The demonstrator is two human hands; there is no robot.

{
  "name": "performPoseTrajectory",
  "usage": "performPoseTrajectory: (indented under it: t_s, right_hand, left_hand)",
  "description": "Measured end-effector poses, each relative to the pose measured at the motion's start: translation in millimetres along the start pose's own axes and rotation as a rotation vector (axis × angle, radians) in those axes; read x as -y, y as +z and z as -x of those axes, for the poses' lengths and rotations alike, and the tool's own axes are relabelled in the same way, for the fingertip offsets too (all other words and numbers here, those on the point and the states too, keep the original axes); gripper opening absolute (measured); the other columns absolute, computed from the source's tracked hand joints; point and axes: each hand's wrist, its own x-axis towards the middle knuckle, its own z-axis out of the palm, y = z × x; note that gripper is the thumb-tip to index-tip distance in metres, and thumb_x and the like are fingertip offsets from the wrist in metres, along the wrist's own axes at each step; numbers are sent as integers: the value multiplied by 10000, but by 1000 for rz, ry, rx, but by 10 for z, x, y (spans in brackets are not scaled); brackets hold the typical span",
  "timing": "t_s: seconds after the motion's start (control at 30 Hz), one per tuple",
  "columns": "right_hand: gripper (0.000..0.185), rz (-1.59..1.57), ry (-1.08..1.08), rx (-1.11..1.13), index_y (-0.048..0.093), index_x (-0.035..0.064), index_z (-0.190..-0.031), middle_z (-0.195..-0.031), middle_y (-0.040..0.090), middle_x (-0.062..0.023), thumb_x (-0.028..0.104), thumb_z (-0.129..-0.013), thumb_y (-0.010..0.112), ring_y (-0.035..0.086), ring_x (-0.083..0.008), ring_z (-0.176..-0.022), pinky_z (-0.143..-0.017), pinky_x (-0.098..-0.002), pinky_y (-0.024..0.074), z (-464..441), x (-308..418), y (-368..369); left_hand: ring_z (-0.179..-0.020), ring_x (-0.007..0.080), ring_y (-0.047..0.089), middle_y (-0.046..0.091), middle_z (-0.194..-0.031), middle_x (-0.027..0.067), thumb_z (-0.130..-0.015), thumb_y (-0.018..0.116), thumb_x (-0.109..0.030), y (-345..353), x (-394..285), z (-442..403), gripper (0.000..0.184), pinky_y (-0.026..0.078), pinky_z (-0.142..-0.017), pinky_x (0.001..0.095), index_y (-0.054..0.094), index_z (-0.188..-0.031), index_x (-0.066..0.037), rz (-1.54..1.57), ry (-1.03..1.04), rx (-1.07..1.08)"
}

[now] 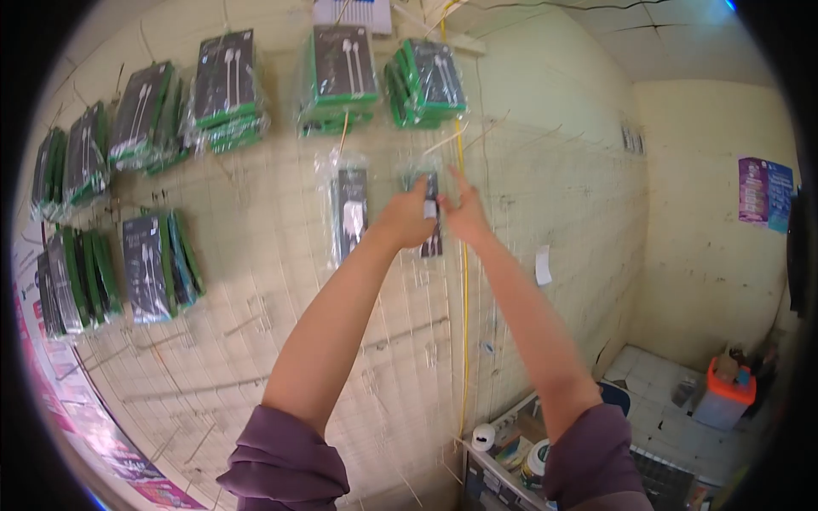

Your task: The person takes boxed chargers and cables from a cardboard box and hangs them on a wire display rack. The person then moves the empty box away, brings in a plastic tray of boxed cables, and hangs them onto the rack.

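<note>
A slim dark packet in clear plastic [432,243] hangs against the wire grid wall, right of centre. My left hand [407,221] is closed around its left side, with the index finger pointing up along its front. Just to the right, my right hand [464,215] has its fingers apart, the index finger raised toward the hook and the thumb side close to the packet's edge. Whether it touches the packet I cannot tell. Left of my hands hangs another slim dark packet [353,204] on its own hook. Both forearms reach up in rolled purple sleeves.
Green-edged dark packages [343,68] hang in several bundles along the top row, with more bundles [146,268] lower left. Bare hooks stick out of the wire grid [341,341]. A yellow cable [465,341] runs down it. Lower right are a cluttered counter [498,477] and an orange-rimmed bin [724,400].
</note>
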Motion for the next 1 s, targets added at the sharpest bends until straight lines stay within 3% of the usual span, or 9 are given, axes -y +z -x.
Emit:
performPoseTrajectory:
  t_s: [0.03, 0.1, 0.23, 0.37, 0.53, 0.6, 0.87, 0.93, 1.0]
  right_hand:
    - [604, -26, 119, 25, 448, 248, -1424, -1173, 543, -296, 148, -877, 684, 561, -445, -1102, -945, -473, 457, 110, 210, -206]
    - [483, -63, 67, -75, 537, 189, -1341, -1209, 571, -211, 134, -882, 677, 591, -341, -1096, -925, -434, 475, 372, 308, -423]
    - [305, -473, 244, -16, 609, 80, -1225, -1229, 607, -62, 163, -932, 616, 588, -166, -1061, -888, -303, 463, 1253, 1052, -1033]
    - [318, -641, 298, -38, 580, 54, -1227, -1203, 613, -67, 213, -952, 597, 580, -160, -1050, -831, -278, 446, 2217, 1705, -1110]
    - [258, -981, 305, 184, 560, -5, -1153, -1051, 615, -118, 132, -935, 576, 599, -192, -870, -703, -289, 458, 3334, 2426, -747]
    - [231, -1168, 389, 422, 557, -15, -1127, -987, 611, -121, 83, -920, 581, 593, -170, -801, -652, -277, 473, 3732, 2691, -524]
    - [258, -1454, 522, 1218, 556, -31, -1170, -926, 621, -85, -18, -913, 577, 613, -130, -804, -701, -254, 509, 5066, 3948, 366]
    - [275, -1428, 494, 1479, 568, -6, -1187, -921, 636, -67, 11, -915, 601, 618, -114, -800, -698, -237, 494, 5446, 4205, 543]
    - [265, -1438, 462, 1566, 568, 5, -1187, -905, 647, -46, 34, -925, 594, 606, -95, -765, -675, -225, 475, 5855, 4439, 700]
  left_hand:
    - [-1157, 469, 548, 541, -1244, 358, -794, 693, -198, -50, -121, 155, 790, 459, -977, 470, 322, -1448, 43, -13, 28, -1]
    - [-1007, 432, 629, 664, -1086, 240, -845, 634, -177, -107, -427, 597, 436, 513, -845, 503, 562, -1222, 31, -68, 64, -69]
    - [-879, 339, 649, 642, -937, 157, -828, 653, -164, 62, -675, 1561, 268, 541, -723, 433, 607, -1053, -25, -216, 279, -389]
    - [-834, 304, 636, 623, -918, 117, -811, 681, -147, -51, -743, 2796, 240, 536, -673, 399, 608, -1007, -27, -72, 216, -365]
    - [-882, 291, 641, 649, -980, 113, -809, 702, -144, -172, -421, 4255, 257, 519, -759, 386, 636, -1028, -28, 86, -84, -346]
    - [-900, 287, 643, 658, -1000, 111, -810, 707, -146, -158, -230, 4851, 262, 510, -799, 385, 647, -1038, -32, 71, -235, -360]
    - [-979, 341, 623, 654, -1010, 135, -867, 628, -230, -504, -139, 7224, 254, 461, -901, 433, 662, -1051, -57, -118, -1189, -227]
    - [-981, 348, 624, 657, -1006, 144, -864, 634, -248, -524, -237, 7729, 267, 468, -891, 446, 669, -1045, -54, -201, -1291, -261]
    - [-967, 351, 637, 663, -1002, 157, -848, 666, -234, -541, -350, 8148, 280, 494, -878, 436, 679, -1068, -62, -167, -1467, -241]
